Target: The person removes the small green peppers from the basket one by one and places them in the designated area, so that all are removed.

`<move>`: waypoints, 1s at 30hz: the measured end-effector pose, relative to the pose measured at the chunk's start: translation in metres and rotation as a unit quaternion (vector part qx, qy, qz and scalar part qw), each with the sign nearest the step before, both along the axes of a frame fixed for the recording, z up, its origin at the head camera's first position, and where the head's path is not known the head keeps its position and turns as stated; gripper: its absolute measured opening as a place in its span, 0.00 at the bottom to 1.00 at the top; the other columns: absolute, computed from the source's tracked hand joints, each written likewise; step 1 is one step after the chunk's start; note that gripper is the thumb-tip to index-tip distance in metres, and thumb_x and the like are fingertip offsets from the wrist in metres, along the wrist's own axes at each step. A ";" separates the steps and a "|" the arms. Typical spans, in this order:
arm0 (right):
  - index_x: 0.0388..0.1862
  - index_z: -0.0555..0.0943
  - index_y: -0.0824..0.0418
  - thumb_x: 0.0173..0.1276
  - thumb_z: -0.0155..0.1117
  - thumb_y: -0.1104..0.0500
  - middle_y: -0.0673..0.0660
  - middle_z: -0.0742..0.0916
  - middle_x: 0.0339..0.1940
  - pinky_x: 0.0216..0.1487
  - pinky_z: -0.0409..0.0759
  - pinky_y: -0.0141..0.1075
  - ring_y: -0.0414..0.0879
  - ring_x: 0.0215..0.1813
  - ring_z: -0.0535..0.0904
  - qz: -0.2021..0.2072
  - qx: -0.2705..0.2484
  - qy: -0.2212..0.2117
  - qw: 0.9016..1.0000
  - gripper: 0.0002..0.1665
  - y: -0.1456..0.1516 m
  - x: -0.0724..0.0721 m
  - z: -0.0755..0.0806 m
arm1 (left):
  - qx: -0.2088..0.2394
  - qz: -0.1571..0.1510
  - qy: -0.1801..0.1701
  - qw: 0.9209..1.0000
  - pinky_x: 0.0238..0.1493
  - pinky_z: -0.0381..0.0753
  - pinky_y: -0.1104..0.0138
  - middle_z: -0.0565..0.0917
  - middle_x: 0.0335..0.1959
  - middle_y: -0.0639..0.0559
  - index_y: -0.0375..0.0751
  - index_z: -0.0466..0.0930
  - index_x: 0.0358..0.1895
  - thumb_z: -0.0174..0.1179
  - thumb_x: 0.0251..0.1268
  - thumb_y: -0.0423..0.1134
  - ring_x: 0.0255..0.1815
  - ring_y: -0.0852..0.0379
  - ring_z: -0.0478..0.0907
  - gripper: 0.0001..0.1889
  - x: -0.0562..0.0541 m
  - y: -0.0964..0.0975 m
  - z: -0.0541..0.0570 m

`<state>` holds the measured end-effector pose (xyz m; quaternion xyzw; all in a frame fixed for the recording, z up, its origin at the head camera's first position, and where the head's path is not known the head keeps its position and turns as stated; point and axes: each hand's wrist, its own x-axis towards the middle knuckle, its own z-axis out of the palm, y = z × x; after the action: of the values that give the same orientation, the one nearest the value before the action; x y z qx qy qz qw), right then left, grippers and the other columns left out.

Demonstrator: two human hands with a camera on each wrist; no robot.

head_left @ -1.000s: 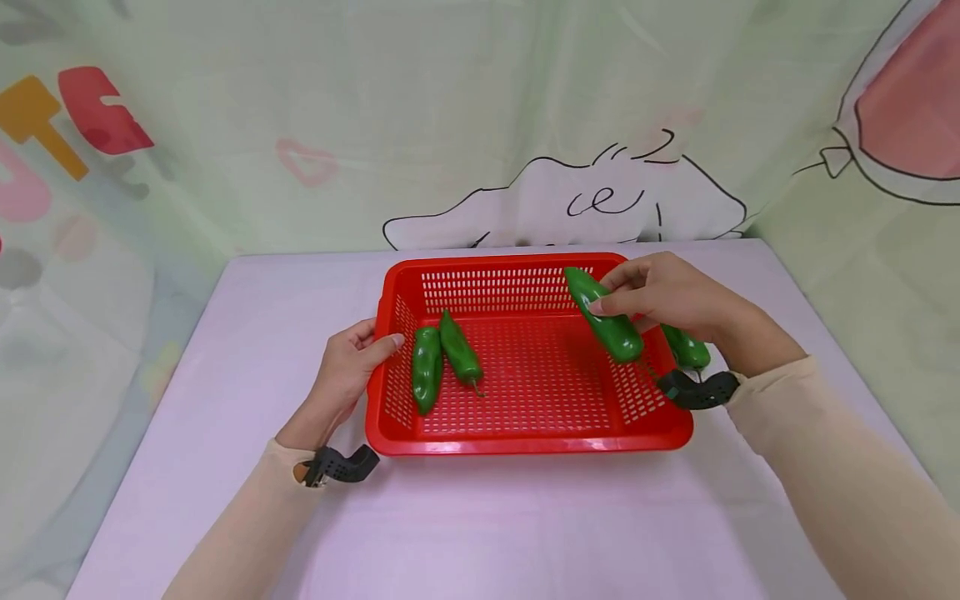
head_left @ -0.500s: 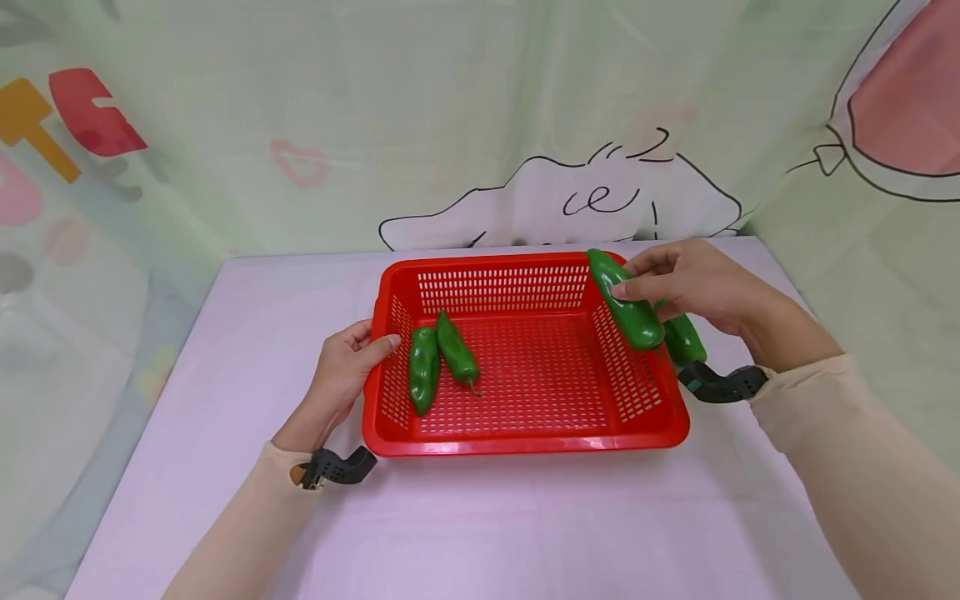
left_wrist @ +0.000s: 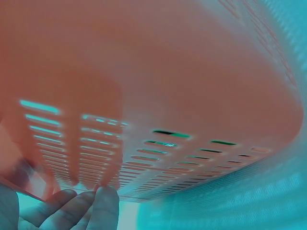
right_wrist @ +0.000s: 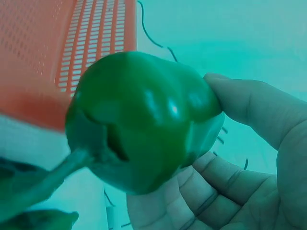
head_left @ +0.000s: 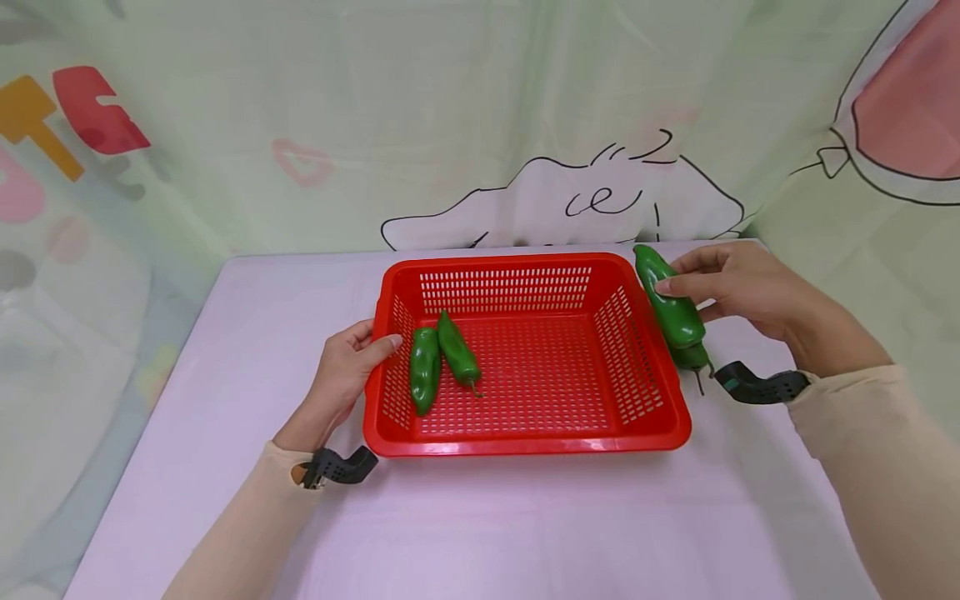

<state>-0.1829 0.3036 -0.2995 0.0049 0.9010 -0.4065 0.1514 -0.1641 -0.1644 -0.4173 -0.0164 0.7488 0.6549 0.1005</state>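
My right hand (head_left: 738, 283) pinches a long green pepper (head_left: 669, 298) between thumb and fingers, just past the right rim of a red plastic basket (head_left: 525, 446). In the right wrist view that pepper (right_wrist: 144, 120) shows its stem end close up. Beneath it, beside the basket, lies another green pepper (head_left: 692, 358), mostly hidden. My left hand (head_left: 347, 367) grips the basket's left rim, thumb over the edge; in the left wrist view its fingers (left_wrist: 103, 206) lie against the perforated wall. Inside the basket, at its left end, are two green peppers: one upright-lying pepper (head_left: 425, 371) and a slanted pepper (head_left: 458, 348).
A pale lilac cloth covers the table (head_left: 487, 525). Behind it hangs a printed curtain (head_left: 450, 125) with line drawings, and it also closes off both sides. Black cameras are strapped to both wrists.
My right hand has carried the long green pepper rightward, from above the basket's right end to outside its rim, over the pepper there. My left hand and the basket have stayed put.
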 end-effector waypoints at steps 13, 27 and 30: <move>0.73 0.65 0.76 0.79 0.60 0.45 0.70 0.77 0.65 0.43 0.88 0.33 0.41 0.41 0.86 -0.018 0.030 -0.011 0.999 0.41 0.029 0.000 -0.009 | -0.005 -0.002 0.004 1.000 0.47 0.90 0.60 0.84 0.59 0.33 0.34 0.73 0.71 0.61 0.77 0.40 0.50 0.45 0.89 0.25 0.000 -0.001 -0.002; 0.71 0.68 0.76 0.78 0.61 0.40 0.52 0.86 0.46 0.43 0.88 0.36 0.44 0.42 0.86 -0.043 0.043 -0.023 0.998 0.44 0.058 -0.006 -0.028 | -0.003 -0.002 0.005 1.000 0.47 0.90 0.60 0.84 0.58 0.33 0.34 0.73 0.71 0.60 0.77 0.40 0.49 0.45 0.90 0.25 -0.001 -0.001 -0.002; 0.71 0.67 0.76 0.77 0.61 0.39 0.54 0.87 0.46 0.43 0.89 0.37 0.45 0.43 0.86 -0.047 0.048 -0.025 0.997 0.45 0.061 -0.008 -0.032 | -0.003 -0.002 0.006 1.000 0.47 0.90 0.60 0.84 0.58 0.33 0.34 0.73 0.71 0.60 0.77 0.40 0.50 0.44 0.89 0.25 -0.001 -0.001 -0.002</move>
<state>-0.1906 0.3643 -0.3316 0.0642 0.9142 -0.3693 0.1542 -0.1648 -0.1653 -0.4194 -0.0114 0.7516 0.6523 0.0976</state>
